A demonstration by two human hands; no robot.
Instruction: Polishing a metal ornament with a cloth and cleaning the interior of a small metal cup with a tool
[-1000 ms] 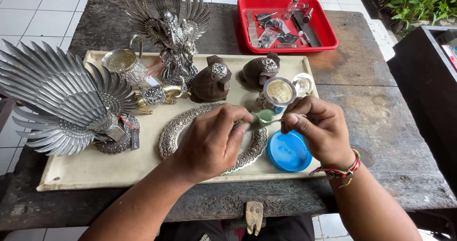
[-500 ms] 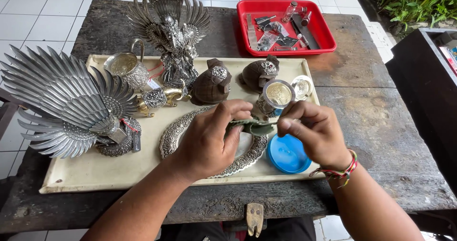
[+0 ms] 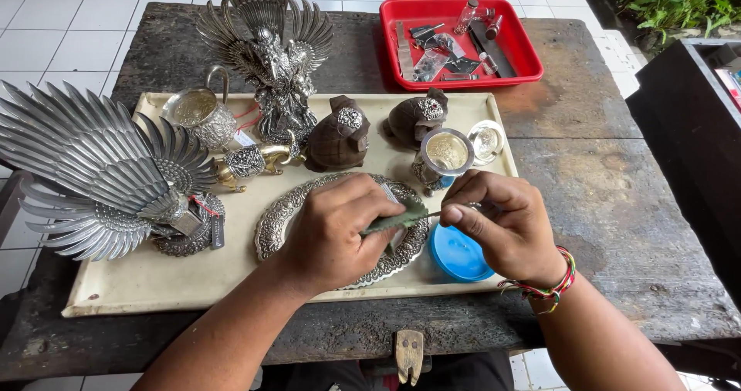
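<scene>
While left hand (image 3: 332, 233) presses tray (image 3: 340, 229), right hand (image 3: 502, 225) pinches brush (image 3: 397, 220).

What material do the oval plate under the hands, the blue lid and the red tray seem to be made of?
Oval plate: probably silver-coloured metal, its rim embossed and glinting.
Blue lid: likely plastic, plain, smooth and evenly coloured.
Red tray: likely plastic too, glossy with rounded edges.

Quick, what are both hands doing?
Left hand: closed, holding a green cloth over the silver plate.
Right hand: pinched on the cloth's end.
</scene>
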